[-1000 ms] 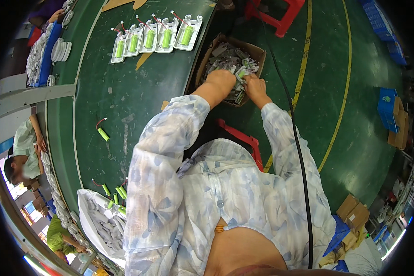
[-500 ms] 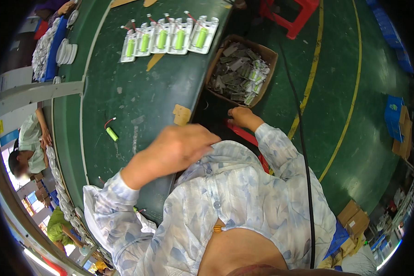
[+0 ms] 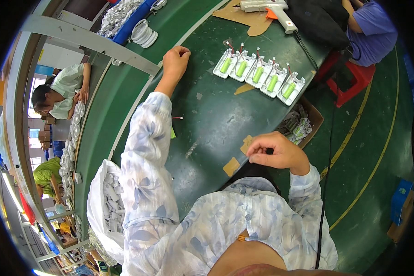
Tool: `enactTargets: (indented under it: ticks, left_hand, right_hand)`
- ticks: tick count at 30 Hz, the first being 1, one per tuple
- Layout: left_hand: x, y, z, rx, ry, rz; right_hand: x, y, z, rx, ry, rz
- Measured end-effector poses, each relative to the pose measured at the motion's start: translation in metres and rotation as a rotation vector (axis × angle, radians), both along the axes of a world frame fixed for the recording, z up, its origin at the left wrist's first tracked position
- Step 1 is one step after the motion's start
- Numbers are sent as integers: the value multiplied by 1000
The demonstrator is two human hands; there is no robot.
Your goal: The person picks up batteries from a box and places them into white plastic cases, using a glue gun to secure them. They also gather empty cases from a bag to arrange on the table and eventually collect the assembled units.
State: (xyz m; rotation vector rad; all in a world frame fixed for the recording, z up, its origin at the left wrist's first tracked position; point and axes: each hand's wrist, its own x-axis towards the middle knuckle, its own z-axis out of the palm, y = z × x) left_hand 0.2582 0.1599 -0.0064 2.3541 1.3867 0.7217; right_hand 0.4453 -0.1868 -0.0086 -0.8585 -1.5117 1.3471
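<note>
My left hand (image 3: 174, 64) is stretched out over the far left side of the green table (image 3: 207, 124), beside a metal post. Its fingers are bent together, and whatever they may hold is hidden. Over the table's right edge, my right hand (image 3: 280, 152) is loosely curled, with nothing visible in it, next to a tan cardboard piece (image 3: 246, 143). A green battery cell (image 3: 173, 133) with a thin wire and plug lies partly behind my left sleeve. Farther back, several white plastic housings (image 3: 265, 89) stand in a slanted row, each with a green cell and wires.
A glue gun (image 3: 280, 14) lies at the far end near a dark cloth. An open carton (image 3: 313, 120) of small parts stands below the right edge. At left is a white bag (image 3: 101, 202) of white parts. A red stool (image 3: 354, 87) holds a co-worker; other people sit farther left.
My left hand has gone from in front of my body out to the far left. My right hand has come from beside the carton to the table edge. The view has turned, showing the glue gun.
</note>
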Motion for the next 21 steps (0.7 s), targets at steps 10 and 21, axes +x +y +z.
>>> enactTargets:
  ticks: [10, 21]
  left_hand:
    - [19, 25, 2, -93, 222, -175]
    - [16, 15, -13, 316, 145, -500]
  right_hand:
    - [-32, 24, -14, 143, -151, -418]
    - [-36, 25, -14, 145, -192, -455]
